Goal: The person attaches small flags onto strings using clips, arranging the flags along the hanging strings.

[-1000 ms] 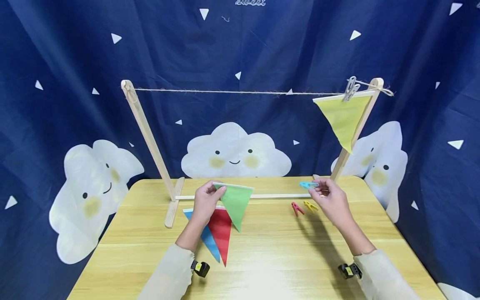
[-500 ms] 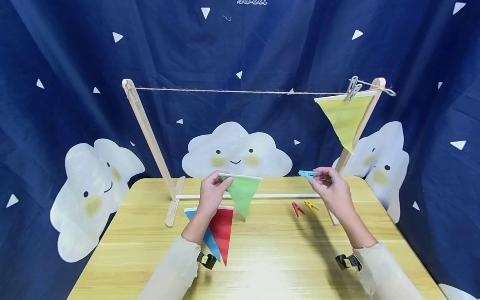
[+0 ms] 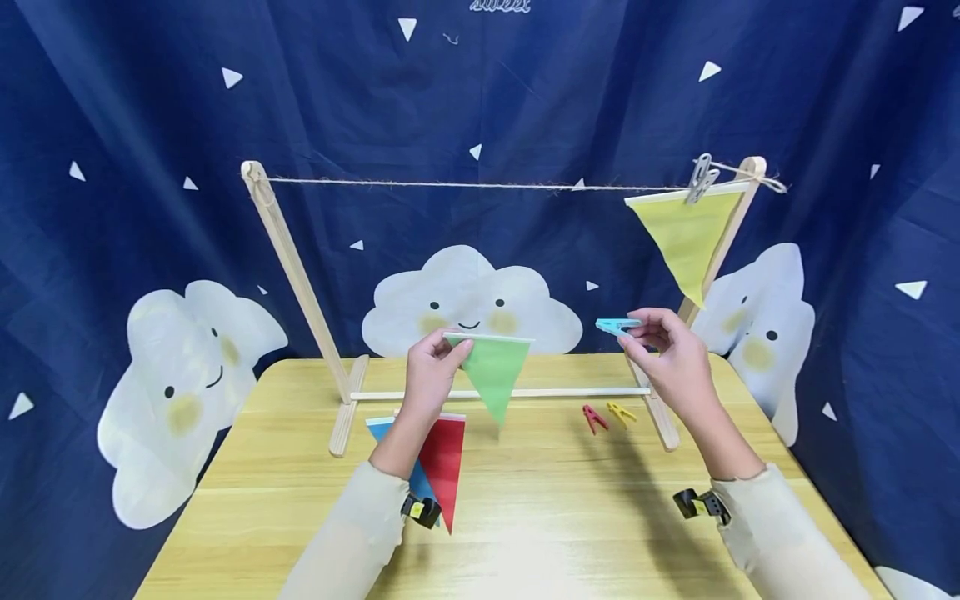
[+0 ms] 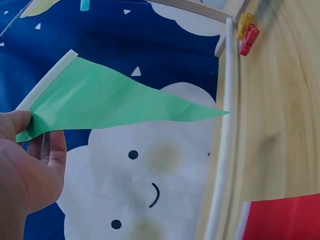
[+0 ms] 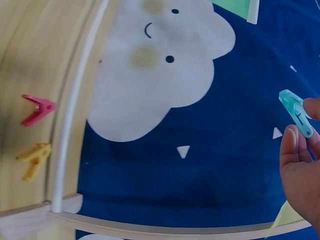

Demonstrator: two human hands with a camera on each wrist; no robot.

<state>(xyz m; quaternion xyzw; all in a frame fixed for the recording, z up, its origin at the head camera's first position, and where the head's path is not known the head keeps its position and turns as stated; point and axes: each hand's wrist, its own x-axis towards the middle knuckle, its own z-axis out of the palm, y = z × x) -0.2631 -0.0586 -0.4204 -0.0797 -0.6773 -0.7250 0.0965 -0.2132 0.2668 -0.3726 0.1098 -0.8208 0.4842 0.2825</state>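
Note:
My left hand pinches the upper left corner of a green pennant between thumb and fingers. The pennant hangs point down above the table, its white top edge nearly level. In the left wrist view the thumb lies over that corner. Off to the right, my right hand pinches a light blue clothespin, held sideways with one end pointing left. Both hands are below the string, apart from it. A yellow pennant hangs near the string's right end under a grey clothespin.
A red pennant overlaps a blue pennant on the table, partly behind my left forearm. Red and yellow clothespins lie on the right. Wooden posts and a low crossbar make up the frame.
Both hands have risen from the table. The left has carried the green pennant up and right; the right has lifted the light blue clothespin, moving slightly right.

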